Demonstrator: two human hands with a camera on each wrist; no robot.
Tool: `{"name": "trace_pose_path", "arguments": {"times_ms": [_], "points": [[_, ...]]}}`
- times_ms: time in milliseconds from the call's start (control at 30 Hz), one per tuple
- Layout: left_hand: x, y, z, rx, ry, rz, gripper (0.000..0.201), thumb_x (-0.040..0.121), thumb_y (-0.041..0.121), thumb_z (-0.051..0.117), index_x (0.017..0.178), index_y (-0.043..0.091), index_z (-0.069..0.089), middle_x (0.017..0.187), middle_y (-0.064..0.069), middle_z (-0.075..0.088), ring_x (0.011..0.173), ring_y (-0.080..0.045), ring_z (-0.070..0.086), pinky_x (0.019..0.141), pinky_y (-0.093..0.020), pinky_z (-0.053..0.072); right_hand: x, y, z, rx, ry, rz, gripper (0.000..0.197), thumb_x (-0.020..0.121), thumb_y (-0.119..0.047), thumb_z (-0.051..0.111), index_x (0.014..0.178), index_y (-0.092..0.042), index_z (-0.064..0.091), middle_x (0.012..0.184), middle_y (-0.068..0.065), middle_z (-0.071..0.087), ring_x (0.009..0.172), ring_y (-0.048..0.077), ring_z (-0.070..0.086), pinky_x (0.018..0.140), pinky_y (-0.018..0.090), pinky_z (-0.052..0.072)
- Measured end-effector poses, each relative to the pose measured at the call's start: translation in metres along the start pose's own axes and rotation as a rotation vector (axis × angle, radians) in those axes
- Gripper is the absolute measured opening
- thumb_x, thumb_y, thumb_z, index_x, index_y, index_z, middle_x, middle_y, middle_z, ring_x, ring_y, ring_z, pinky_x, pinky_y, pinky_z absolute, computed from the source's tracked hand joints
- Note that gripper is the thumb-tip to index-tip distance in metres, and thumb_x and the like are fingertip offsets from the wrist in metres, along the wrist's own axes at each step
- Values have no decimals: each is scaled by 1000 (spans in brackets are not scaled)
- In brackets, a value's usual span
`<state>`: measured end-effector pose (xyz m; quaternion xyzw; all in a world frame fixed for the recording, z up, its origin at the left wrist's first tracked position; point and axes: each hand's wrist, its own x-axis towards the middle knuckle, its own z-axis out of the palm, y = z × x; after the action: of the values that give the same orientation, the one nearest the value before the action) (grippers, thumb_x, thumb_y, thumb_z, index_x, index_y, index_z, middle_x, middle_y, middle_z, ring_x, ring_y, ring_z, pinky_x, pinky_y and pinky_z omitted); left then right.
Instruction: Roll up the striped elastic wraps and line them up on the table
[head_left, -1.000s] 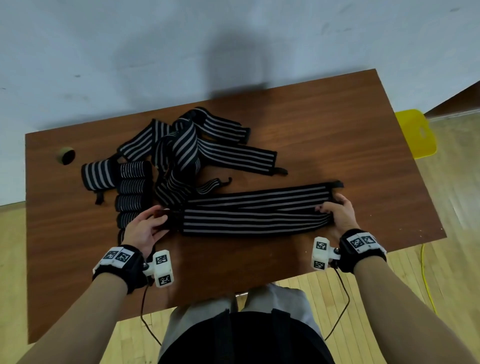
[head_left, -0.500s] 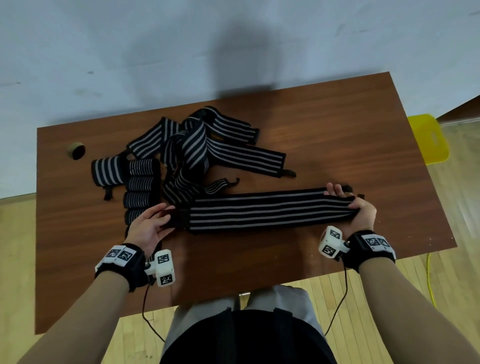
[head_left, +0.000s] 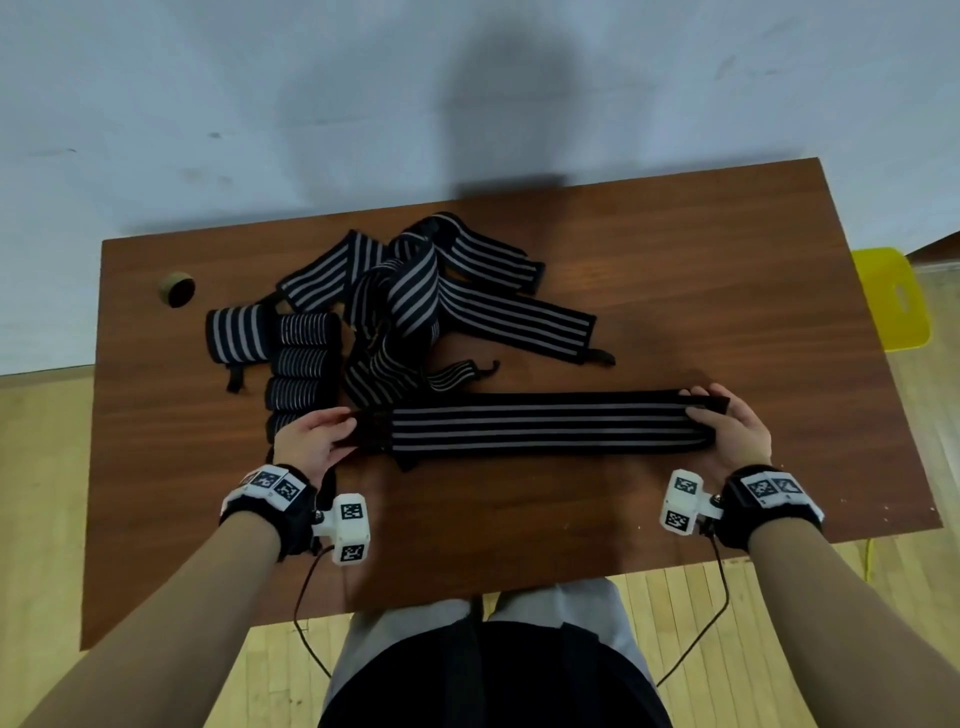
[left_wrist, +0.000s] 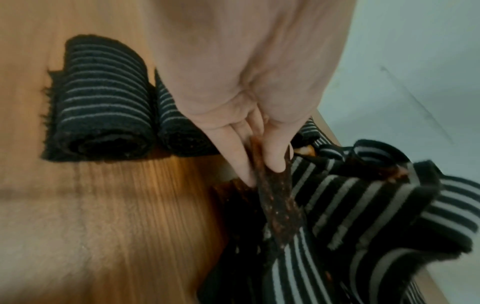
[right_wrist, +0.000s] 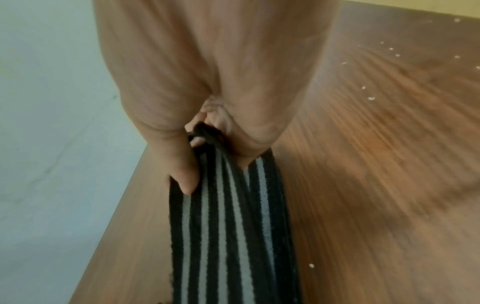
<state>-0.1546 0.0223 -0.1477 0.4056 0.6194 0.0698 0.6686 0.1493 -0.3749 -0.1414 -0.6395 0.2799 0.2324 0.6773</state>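
A long black wrap with grey stripes (head_left: 540, 425) (right_wrist: 228, 236) lies stretched and doubled over across the front of the wooden table (head_left: 727, 291). My left hand (head_left: 311, 439) (left_wrist: 257, 164) pinches its plain black tab end (left_wrist: 275, 205) between thumb and fingers. My right hand (head_left: 732, 431) (right_wrist: 207, 160) grips the folded right end, thumb on top. Several rolled wraps (head_left: 304, 364) (left_wrist: 103, 102) stand side by side in a column at the left. A tangle of loose striped wraps (head_left: 415, 301) (left_wrist: 376, 205) lies behind the stretched one.
A round cable hole (head_left: 176, 291) sits in the table's far left corner. A yellow stool (head_left: 891, 301) stands on the wooden floor past the right edge. A pale wall runs behind the table. Cables hang from both wrist cameras below the front edge.
My right hand has drawn the wrap's right end further right and pulled it taut, folding it into one doubled band. My left hand has kept its hold at the left end.
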Motion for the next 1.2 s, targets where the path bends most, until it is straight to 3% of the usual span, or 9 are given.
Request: {"name": "trace_pose_path", "arguments": {"times_ms": [167, 333, 467, 567, 700, 767, 1033, 1133, 1200], "points": [[4, 3, 11, 219, 14, 44, 13, 92, -3, 71, 92, 9, 73, 103, -16, 71, 100, -30, 70, 96, -39, 56, 6, 0, 2, -193, 30, -96, 34, 87, 9, 70, 109, -17, 69, 106, 2, 79, 110, 18, 73, 105, 38, 53], [23, -13, 6, 433, 84, 90, 18, 79, 14, 85, 76, 31, 80, 98, -5, 77, 100, -26, 72, 98, -46, 57, 7, 1, 3, -379, 68, -148, 35, 88, 5, 70, 117, -15, 67, 114, 1, 77, 109, 14, 72, 103, 34, 53], [9, -5, 19, 416, 104, 79, 14, 84, 9, 82, 84, 23, 77, 101, -5, 74, 100, -22, 69, 98, -42, 57, -8, -2, 23, -835, 209, -528, 36, 89, -11, 72, 124, -18, 65, 121, 3, 65, 117, 23, 57, 96, 38, 50], [3, -2, 23, 347, 109, 44, 13, 88, 6, 77, 90, 18, 74, 108, -9, 72, 100, -22, 67, 97, -39, 56, -30, 14, 67, -1004, -82, -826, 19, 92, -13, 70, 108, -22, 70, 112, 3, 65, 113, 18, 53, 100, 39, 48], [-4, 1, 28, 378, 180, 142, 12, 86, 7, 79, 90, 16, 74, 100, -2, 70, 104, -22, 65, 95, -35, 52, -60, 55, 137, -1239, -739, -663, 17, 98, -23, 65, 114, -25, 70, 118, -4, 64, 120, 9, 51, 104, 28, 44], [-9, 1, 31, 427, 179, 211, 12, 85, 8, 80, 88, 18, 73, 95, 1, 70, 100, -21, 65, 89, -32, 51, -72, 74, 161, -1345, -892, -651, 18, 101, -25, 61, 116, -24, 70, 120, -4, 64, 126, 13, 48, 104, 32, 47], [-34, -1, 42, 769, 106, 565, 12, 91, 11, 74, 87, 19, 65, 87, 7, 66, 87, -15, 63, 79, -30, 49, -120, 98, 211, -1448, -1098, -910, 36, 98, -20, 61, 134, -17, 60, 137, 0, 59, 129, 20, 50, 96, 39, 52], [-47, -1, 45, 799, 74, 694, 11, 94, 14, 70, 91, 23, 63, 93, 6, 66, 86, -9, 60, 75, -21, 44, -132, 97, 233, -1474, -1070, -873, 55, 97, -23, 65, 149, -21, 46, 151, -2, 49, 137, 19, 46, 103, 41, 49], [-56, 0, 46, 771, 31, 731, 11, 96, 16, 69, 95, 24, 62, 93, 10, 65, 83, 0, 57, 72, -9, 40, -134, 95, 238, -1471, -1059, -783, 56, 98, -29, 67, 149, -23, 47, 145, -2, 54, 131, 19, 51, 104, 40, 49]]}}
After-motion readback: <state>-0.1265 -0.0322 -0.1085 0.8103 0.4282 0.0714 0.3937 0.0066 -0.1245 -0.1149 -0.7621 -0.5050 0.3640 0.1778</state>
